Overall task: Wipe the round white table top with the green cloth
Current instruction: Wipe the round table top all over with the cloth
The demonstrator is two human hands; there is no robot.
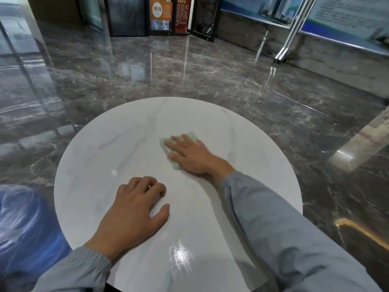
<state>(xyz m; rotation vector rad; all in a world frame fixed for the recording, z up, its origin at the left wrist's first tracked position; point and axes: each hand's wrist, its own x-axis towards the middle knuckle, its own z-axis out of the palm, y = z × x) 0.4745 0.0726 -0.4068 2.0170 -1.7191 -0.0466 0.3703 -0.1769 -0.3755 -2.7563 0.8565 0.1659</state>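
Left hand (134, 209) on table top (94, 165), right hand (189, 155) flat on green cloth (190, 136)

Too blurred to read: print on the orange poster (161, 9), the red poster (183, 12) and the white wall board (349, 9).

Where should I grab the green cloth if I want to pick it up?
Pinch the cloth by the near corner poking out beside the thumb, coming in from the left over the bare table. It lies flat and thin, and the right hand presses down on its middle, so only the edges are free for a grip.
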